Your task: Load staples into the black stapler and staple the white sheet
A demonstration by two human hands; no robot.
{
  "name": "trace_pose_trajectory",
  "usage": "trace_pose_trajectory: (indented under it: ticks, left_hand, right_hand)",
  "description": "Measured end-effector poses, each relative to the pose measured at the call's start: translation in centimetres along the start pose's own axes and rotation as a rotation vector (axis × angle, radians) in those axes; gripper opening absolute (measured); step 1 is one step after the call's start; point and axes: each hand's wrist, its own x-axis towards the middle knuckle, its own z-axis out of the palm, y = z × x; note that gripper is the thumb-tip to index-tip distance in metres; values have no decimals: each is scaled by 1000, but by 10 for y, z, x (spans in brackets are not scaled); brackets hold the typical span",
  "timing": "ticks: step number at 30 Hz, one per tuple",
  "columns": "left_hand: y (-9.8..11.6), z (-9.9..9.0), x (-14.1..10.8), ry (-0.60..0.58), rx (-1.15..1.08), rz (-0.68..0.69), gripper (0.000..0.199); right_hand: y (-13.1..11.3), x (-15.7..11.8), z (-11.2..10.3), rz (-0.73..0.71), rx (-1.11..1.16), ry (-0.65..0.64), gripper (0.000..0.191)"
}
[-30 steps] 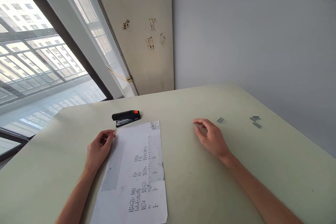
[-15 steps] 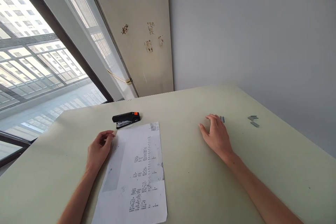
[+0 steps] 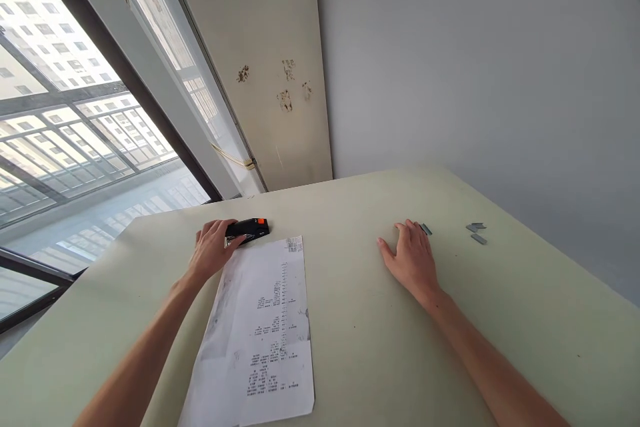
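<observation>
My left hand (image 3: 213, 250) is closed around the left end of a black stapler (image 3: 253, 228) with an orange patch, the thumb on its near side and the fingers over the far side. The stapler lies on the table, just beyond the top edge of a printed sheet of paper (image 3: 270, 333). My right hand (image 3: 413, 257) rests on the table with its fingers loosely spread and nothing in its grasp. By its fingertips lies a small strip of staples (image 3: 425, 229), partly hidden behind the fingers.
Several more short strips of staples (image 3: 479, 239) lie on the pale green table (image 3: 350, 267), right of my right hand. A grey wall (image 3: 475, 67) borders the table's far right side. A worn cream panel (image 3: 270, 127) and a window (image 3: 75, 120) stand beyond the far left.
My left hand has moved forward and right from the paper's left edge and taken hold of the stapler. My right hand stays in nearly the same place. The view has shifted slightly.
</observation>
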Motion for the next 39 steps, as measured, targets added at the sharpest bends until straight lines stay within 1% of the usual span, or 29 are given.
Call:
trace_pose_trajectory:
  ticks: [2,4,6,8,12,15,17,20,22,24,28,33,34,36,38,39]
  left_hand:
    - [2,-5,5,-28,15,11,45]
    - [8,-10,6,-23,30,20,42]
    - [20,-15,2,6,37,38,39]
    - [37,-19,-5,42,37,62,38]
    - [84,-23,-21,79,-12,103,38]
    - [126,-21,-35,19,-200,204,35]
    - [154,-16,-47,-54,-266,263,32]
    - [190,-4,-67,-117,-390,338,23]
    - [209,4,-79,-139,-462,362,21]
    - [223,12,-90,-159,-502,377,18]
    - [240,23,-103,-177,-556,361,13]
    - [247,30,-108,-166,-583,321,14]
    - [247,30,-108,-166,-584,326,16]
    - [242,30,-107,-174,-584,346,28]
    - [233,29,-106,-178,-577,360,42]
    - [227,28,-106,-179,-572,360,46]
  right_hand:
    - [-3,-1,1,-9,10,2,56]
    - [-7,-2,3,-27,30,-4,52]
    - [-13,-4,5,-56,63,-19,49]
    - [-19,-6,5,-88,106,-42,46]
    - [-28,-7,2,-105,204,-80,42]
    - [-32,-5,-7,-58,283,-106,40]
    - [-33,-4,-15,0,339,-127,38]
    - [-34,-2,-30,85,438,-175,37]
    - [-34,0,-40,117,514,-226,36]
    - [-33,1,-48,124,592,-294,37]
    - [-32,4,-56,124,714,-407,39]
    - [-30,7,-62,140,786,-485,42]
    - [-29,8,-63,145,800,-506,42]
    - [-29,8,-65,155,823,-544,43]
    - [-29,8,-67,152,834,-563,43]
    - [-30,8,-67,144,837,-569,42]
